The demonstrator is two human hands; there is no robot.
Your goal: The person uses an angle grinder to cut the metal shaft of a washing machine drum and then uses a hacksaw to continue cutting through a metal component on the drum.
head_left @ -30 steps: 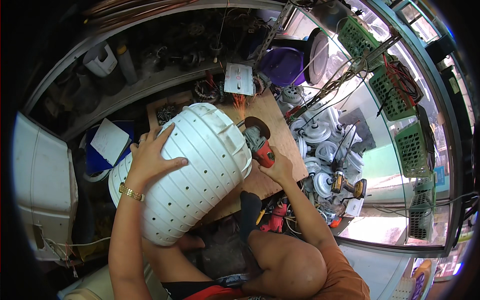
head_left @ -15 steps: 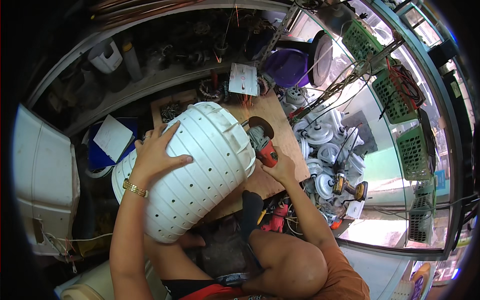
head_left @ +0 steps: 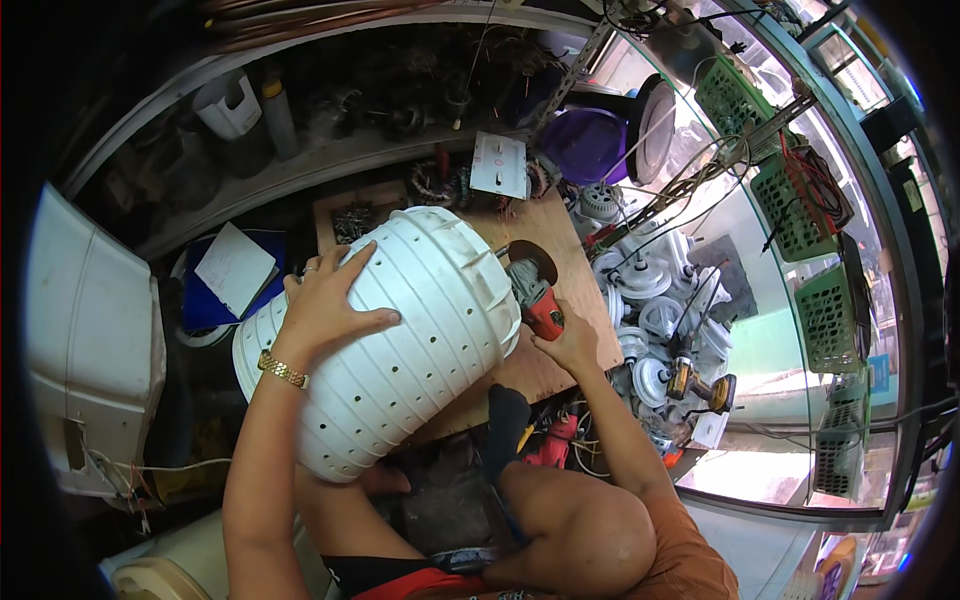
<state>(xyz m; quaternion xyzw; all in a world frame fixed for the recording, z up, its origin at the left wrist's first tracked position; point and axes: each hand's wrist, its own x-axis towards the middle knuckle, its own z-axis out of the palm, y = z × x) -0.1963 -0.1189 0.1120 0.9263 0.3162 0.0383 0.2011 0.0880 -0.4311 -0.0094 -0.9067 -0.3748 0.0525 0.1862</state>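
A white ribbed plastic tub [head_left: 420,390], pierced with rows of holes, lies tilted on its side over my lap and the plywood board [head_left: 560,240]. My left hand [head_left: 330,310] grips its upper side, thumb and fingers spread round the curve, a gold watch on the wrist. My right hand [head_left: 565,340] is closed round a red angle grinder [head_left: 538,308], whose brown disc [head_left: 535,258] is at the tub's ribbed end. Whether the disc touches it is hidden. A few faint sparks show beyond, near a white metal plate [head_left: 498,165].
A blue folder with white paper [head_left: 235,270] lies left. Right are piled white plastic parts [head_left: 650,270], a cordless drill [head_left: 700,385], cables and green baskets [head_left: 820,310] by glass. A shelf [head_left: 230,185] holds dark parts behind; a white casing [head_left: 95,350] stands at the left edge.
The bright orange spray of sparks has mostly died down. The tub, hands and grinder sit slightly further right in the picture, as do the surroundings, with my grip unchanged.
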